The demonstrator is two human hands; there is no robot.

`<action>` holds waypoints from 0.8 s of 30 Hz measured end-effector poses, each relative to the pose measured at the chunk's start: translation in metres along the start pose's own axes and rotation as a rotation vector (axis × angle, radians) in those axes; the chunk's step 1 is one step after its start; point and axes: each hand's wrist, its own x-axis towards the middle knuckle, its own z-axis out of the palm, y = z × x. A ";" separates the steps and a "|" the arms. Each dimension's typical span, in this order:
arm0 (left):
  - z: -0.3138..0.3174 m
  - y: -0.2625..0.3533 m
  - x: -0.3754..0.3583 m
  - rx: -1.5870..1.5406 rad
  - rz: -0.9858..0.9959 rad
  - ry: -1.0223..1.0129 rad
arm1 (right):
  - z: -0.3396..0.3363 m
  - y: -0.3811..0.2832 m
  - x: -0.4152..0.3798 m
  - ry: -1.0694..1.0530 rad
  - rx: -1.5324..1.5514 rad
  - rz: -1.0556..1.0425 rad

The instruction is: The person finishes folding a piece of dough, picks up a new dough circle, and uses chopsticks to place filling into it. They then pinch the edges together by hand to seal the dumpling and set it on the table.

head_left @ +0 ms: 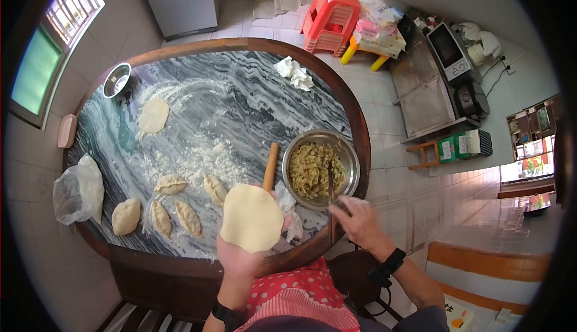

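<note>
A round, flat dough wrapper [251,218] lies across the palm of my left hand [236,266], which supports it from below near the table's front edge. The wrapper hides most of that hand's fingers. At the right, my right hand [359,221] grips a pair of chopsticks [330,182], their tips in the shredded filling [309,173]. That filling sits in a steel bowl [356,173]. Behind the wrapper, a wooden rolling pin [271,165] points away from me. Several folded dumplings [189,218] rest on the floured marble to the left of my left hand.
On the marble table [252,115] are another flat dough round [154,115], a dough lump [126,216], a small metal bowl [117,81] and crumpled tissues [293,73]. A plastic bag [72,194] hangs over the left edge. Red stools [330,19] stand beyond the table.
</note>
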 end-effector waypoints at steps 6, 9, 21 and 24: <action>0.023 0.003 0.000 -0.066 -0.108 -0.131 | 0.018 0.001 0.020 0.048 0.053 -0.113; 0.029 0.009 0.008 0.504 0.036 -0.126 | 0.018 0.007 0.030 0.203 0.078 -0.120; 0.037 0.034 0.010 -0.157 0.108 0.087 | -0.054 -0.012 0.030 0.402 0.697 0.266; 0.032 0.030 0.014 -0.135 0.067 -0.015 | -0.035 -0.018 0.036 0.320 0.763 0.185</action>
